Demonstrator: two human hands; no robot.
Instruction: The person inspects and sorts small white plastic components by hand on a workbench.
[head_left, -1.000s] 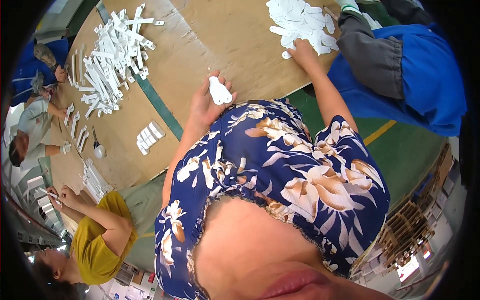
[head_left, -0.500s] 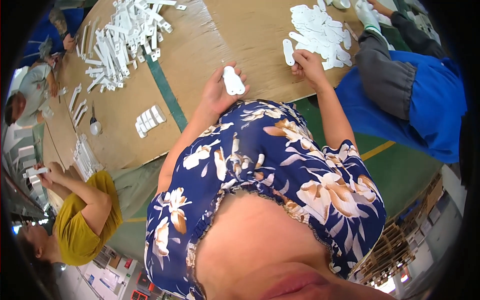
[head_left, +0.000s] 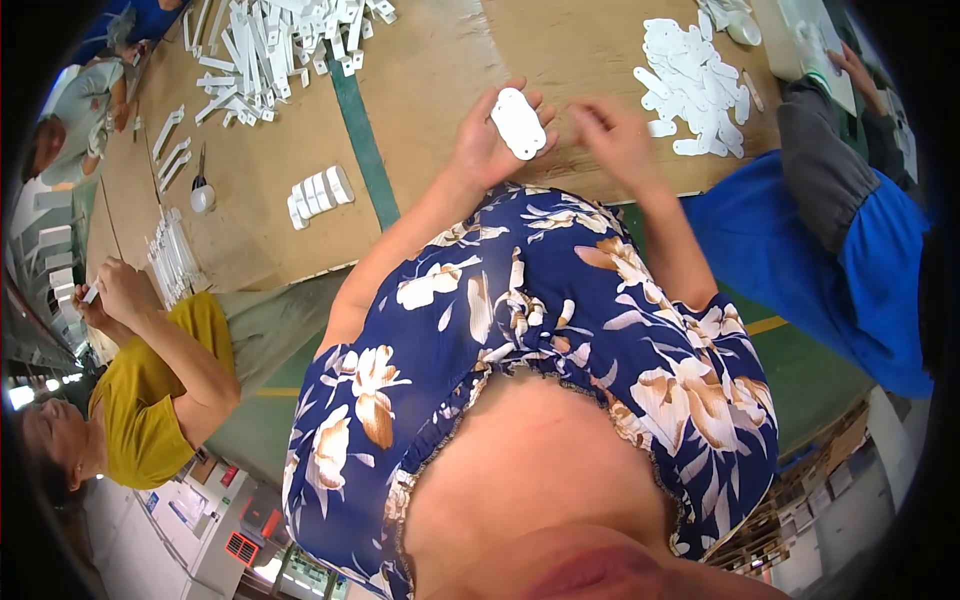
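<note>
A small stack of flat white oblong plates with holes [head_left: 518, 124] lies across the palm of my left hand [head_left: 482, 150], fingers curled around its edges. Just to the right of it is my right hand [head_left: 618, 140], smeared by motion, fingers bent toward the left hand; I cannot make out whether anything is between them. Beyond my right hand spreads a loose pile of similar white plates [head_left: 695, 85]. A single white plate [head_left: 662, 128] lies at the pile's near left edge, close to the right hand.
A row of white stacks [head_left: 320, 196] stands on the table [head_left: 430, 60] to the left. White bent strips [head_left: 265, 60] are heaped farther off, with scissors [head_left: 201, 165] by a white roll. Co-workers sit on both sides, one in a yellow top [head_left: 160, 410], one in blue [head_left: 800, 240].
My right hand has moved in toward the left hand; the plate it held is no longer seen in its fingers. The stack in my left palm now lies more evenly lined up. The view has shifted.
</note>
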